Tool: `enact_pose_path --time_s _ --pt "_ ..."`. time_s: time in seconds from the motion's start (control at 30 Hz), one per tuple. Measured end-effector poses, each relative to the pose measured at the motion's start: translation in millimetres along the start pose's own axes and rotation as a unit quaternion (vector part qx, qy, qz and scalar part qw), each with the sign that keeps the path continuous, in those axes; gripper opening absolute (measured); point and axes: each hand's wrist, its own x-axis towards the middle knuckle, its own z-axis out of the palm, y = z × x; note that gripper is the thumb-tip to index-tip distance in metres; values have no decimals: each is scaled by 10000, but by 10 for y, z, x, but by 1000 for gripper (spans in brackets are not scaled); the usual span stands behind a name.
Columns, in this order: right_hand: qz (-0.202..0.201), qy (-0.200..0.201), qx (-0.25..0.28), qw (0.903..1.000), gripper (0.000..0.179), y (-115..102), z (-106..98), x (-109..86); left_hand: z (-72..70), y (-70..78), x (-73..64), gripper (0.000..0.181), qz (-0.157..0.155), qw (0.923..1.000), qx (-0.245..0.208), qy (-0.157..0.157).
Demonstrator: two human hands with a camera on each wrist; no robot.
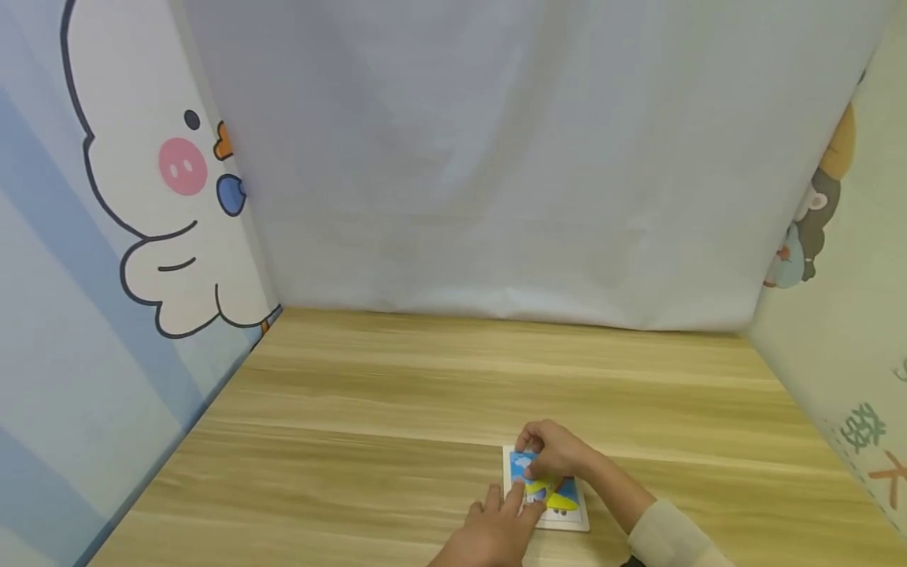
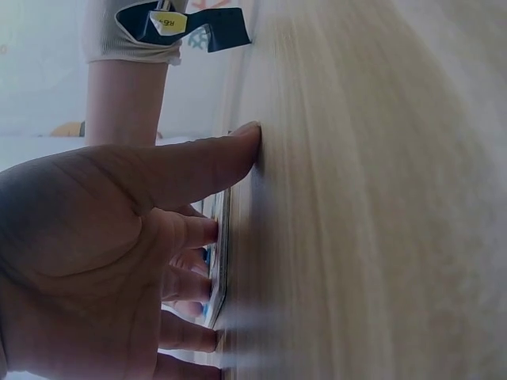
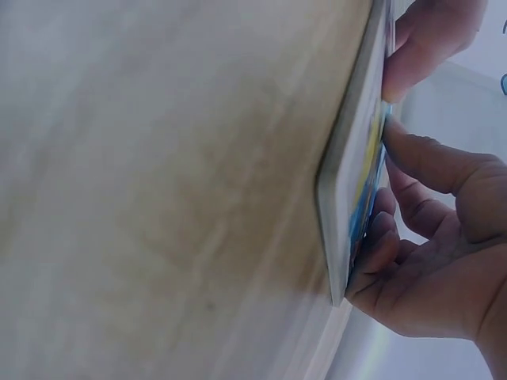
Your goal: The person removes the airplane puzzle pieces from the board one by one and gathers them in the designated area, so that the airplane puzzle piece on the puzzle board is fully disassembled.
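Note:
A small flat picture board [image 1: 583,516] with a white border lies on the table, showing blue sky, a white cloud and a yellow shape. My left hand [image 1: 489,535] reaches in from the front, its fingers extended onto the board's near left part. In the left wrist view, the thumb [image 2: 238,150] is spread away from the other fingers. From the right, my right hand [image 1: 560,450] bends over the top of the picture. The right wrist view shows its thumb [image 3: 420,154] on the picture and its other fingers curled near the board's edge. I cannot tell whether they pinch a loose piece.
The wood-grain table [image 1: 340,409] extends left and back from the board. A grey-white sheet [image 1: 468,173] hangs behind it. Side walls carry cartoon figures, a white bird [image 1: 127,102] among them. A dark strap [image 2: 226,30] circles the right sleeve.

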Motion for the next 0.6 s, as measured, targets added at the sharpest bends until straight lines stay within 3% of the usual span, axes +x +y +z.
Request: enact_pose_path --time_s 0.6 --pt "-323 -62 -180 9993 31 28 1 -30 16 -9 21 92 79 9999 76 51"
